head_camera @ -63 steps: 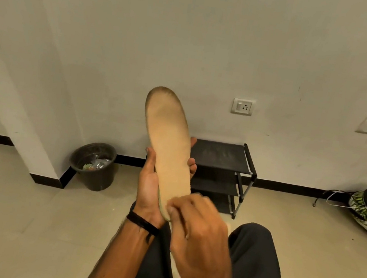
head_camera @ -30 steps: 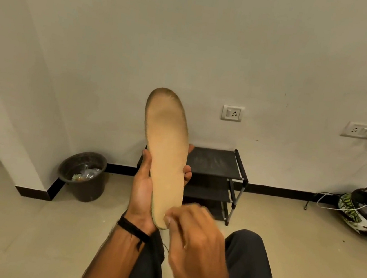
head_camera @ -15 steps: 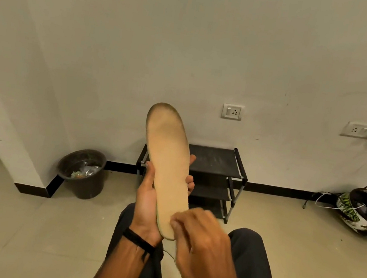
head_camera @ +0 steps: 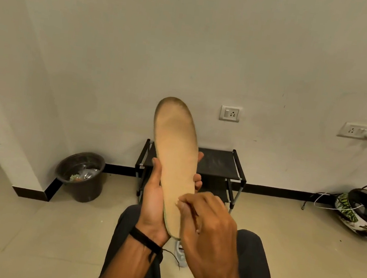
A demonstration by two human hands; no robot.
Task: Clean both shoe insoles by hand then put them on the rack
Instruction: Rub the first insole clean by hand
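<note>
While the left hand [head_camera: 153,201] grips it upright, the tan insole [head_camera: 174,161] — toe grimy — meets the right hand's [head_camera: 207,231] curled fingertips [head_camera: 180,205].

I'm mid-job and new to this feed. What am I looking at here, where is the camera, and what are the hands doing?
There is no machine here: a seated person wears one wide-angle camera on the head, looking forward and down at the hands. The left hand grips a tan insole upright, its toe end darkened. The right hand has curled fingers at the insole's lower part, apparently picking at it. Against the wall ahead stands the black rack; its top shelf holds no insole. A bin sits on the floor to the left, a helmet to the right.
</note>
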